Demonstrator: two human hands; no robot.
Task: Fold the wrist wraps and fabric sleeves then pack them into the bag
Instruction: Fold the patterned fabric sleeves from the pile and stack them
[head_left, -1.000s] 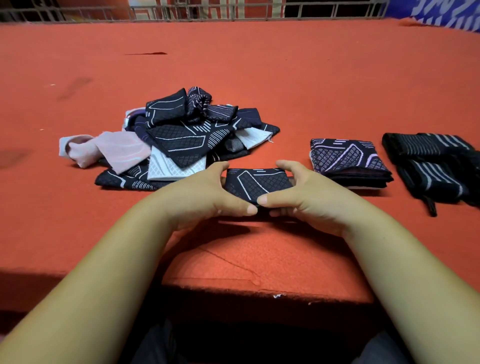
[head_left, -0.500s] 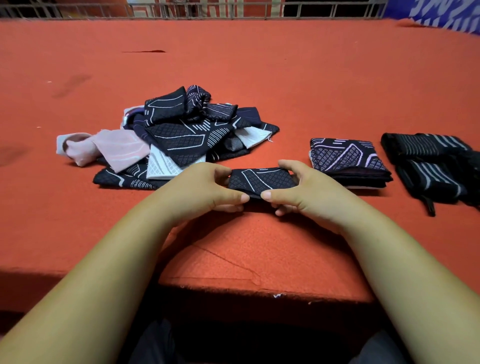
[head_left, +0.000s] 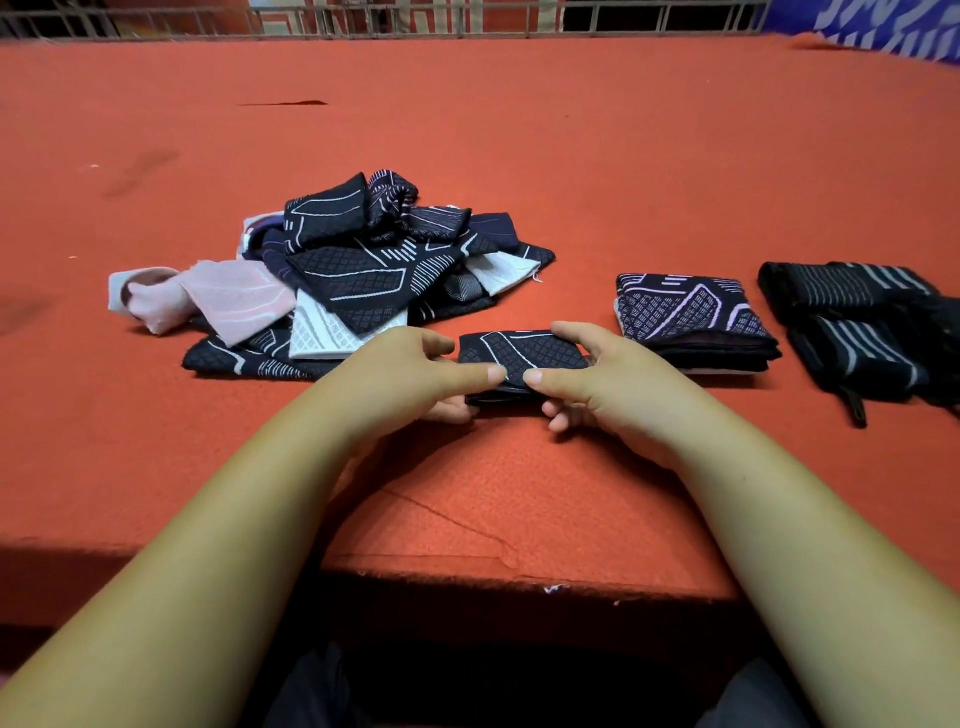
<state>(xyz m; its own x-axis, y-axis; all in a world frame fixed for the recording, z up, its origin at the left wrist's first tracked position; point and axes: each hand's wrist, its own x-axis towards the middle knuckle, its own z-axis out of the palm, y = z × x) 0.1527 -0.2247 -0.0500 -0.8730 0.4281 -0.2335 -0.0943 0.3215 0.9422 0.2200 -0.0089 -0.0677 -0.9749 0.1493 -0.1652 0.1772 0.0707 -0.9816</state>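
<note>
A small dark folded sleeve (head_left: 519, 356) with white line pattern is held between both hands just above the red table. My left hand (head_left: 410, 374) pinches its left end, thumb on top and fingers underneath. My right hand (head_left: 608, 379) pinches the right end the same way. Behind to the left lies a loose pile of unfolded sleeves (head_left: 363, 280), dark patterned, white and pink. To the right sits a neat stack of folded sleeves (head_left: 685, 317). Black striped wrist wraps (head_left: 852, 327) lie at the far right. No bag is visible.
The red felt table (head_left: 519, 130) stretches far back to a metal railing (head_left: 415, 18). Its front edge (head_left: 519, 577) is close to me, with a crease in the felt. A blue patterned cloth (head_left: 883, 26) shows at the top right corner.
The folded sleeve has been lifted slightly and tilted flatter between my hands. Both thumbs have shifted further onto its top. The piles have not moved.
</note>
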